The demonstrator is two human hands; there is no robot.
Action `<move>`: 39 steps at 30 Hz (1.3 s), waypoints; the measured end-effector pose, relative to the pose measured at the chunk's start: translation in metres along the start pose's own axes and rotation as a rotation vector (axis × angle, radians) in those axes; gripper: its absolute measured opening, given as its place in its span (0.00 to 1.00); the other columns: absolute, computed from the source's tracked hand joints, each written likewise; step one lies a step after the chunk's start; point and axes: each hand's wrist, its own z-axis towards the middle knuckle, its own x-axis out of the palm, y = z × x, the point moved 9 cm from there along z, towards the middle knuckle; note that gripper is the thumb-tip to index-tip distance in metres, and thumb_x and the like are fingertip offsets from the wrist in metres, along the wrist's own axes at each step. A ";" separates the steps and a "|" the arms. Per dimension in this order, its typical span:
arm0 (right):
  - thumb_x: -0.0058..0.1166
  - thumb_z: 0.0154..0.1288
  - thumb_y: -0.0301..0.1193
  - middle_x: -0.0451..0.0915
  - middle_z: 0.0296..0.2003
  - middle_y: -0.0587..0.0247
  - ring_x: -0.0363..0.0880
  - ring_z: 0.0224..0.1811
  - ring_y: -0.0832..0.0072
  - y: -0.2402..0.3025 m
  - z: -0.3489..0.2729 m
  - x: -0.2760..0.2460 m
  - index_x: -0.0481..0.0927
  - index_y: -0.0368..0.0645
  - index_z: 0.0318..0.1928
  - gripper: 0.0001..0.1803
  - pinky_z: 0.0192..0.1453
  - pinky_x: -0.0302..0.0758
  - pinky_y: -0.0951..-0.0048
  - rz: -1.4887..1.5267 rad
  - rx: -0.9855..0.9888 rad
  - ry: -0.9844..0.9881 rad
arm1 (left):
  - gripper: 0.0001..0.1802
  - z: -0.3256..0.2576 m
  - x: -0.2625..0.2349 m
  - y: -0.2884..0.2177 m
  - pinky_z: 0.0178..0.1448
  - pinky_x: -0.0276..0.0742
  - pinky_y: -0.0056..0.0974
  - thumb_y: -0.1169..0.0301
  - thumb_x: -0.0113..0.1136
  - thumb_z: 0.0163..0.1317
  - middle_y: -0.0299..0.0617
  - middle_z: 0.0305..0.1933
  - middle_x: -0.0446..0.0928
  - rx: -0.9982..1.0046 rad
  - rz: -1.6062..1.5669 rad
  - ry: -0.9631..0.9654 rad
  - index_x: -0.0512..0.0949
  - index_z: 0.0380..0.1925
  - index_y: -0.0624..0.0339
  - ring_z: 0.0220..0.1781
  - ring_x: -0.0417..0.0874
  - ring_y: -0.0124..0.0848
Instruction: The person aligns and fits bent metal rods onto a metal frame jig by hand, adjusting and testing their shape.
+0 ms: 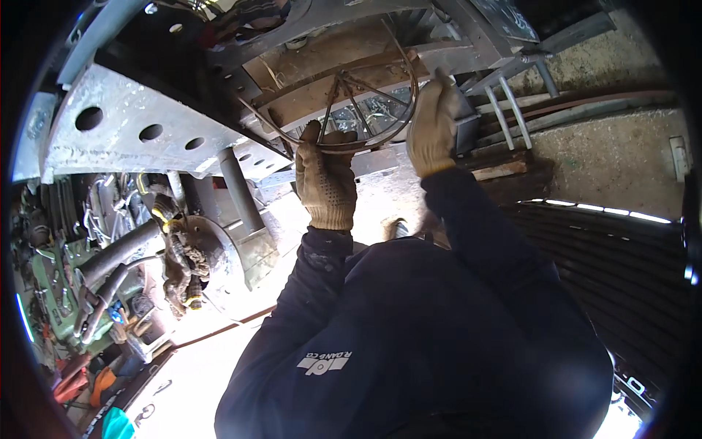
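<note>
A rusty half-round frame of bent metal rod with spokes point(389, 136) is in front of me at the upper middle. My left hand point(327, 179), in a tan knit work glove, is closed round the lower part of its curved rod. My right hand point(433, 130), gloved alike, is raised at the frame's right side with fingers stretched upward. It is slightly blurred, and I cannot tell whether it touches the rod. Behind the frame runs a brown metal beam point(307, 101).
A grey steel beam with round holes point(131, 123) juts in from the left. Below it are a metal post point(241, 190), spare gloves point(179, 256) and cluttered tools point(58, 282). To the right stand thin metal legs point(510, 113) by a concrete wall point(607, 157) and dark corrugated sheeting point(607, 256).
</note>
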 end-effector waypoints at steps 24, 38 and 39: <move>0.64 0.54 0.55 0.80 0.28 0.61 0.81 0.38 0.63 -0.065 0.024 -0.065 0.86 0.47 0.36 0.24 0.45 0.73 0.55 1.558 -0.462 -0.195 | 0.28 0.016 -0.020 0.010 0.55 0.79 0.54 0.47 0.53 0.70 0.48 0.40 0.81 0.068 -0.072 0.038 0.74 0.51 0.62 0.44 0.84 0.46; 0.65 0.52 0.56 0.78 0.26 0.62 0.79 0.34 0.65 -0.070 0.023 -0.069 0.85 0.46 0.30 0.24 0.42 0.72 0.56 1.555 -0.378 -0.228 | 0.30 0.014 -0.018 0.010 0.57 0.79 0.53 0.46 0.55 0.69 0.51 0.45 0.81 -0.007 -0.065 0.050 0.73 0.53 0.63 0.48 0.83 0.48; 0.65 0.52 0.56 0.77 0.26 0.61 0.79 0.34 0.65 -0.067 0.023 -0.067 0.85 0.46 0.29 0.24 0.42 0.72 0.56 1.547 -0.373 -0.187 | 0.30 0.015 -0.019 0.010 0.57 0.79 0.53 0.46 0.55 0.69 0.51 0.45 0.81 -0.012 -0.062 0.058 0.73 0.53 0.63 0.48 0.83 0.48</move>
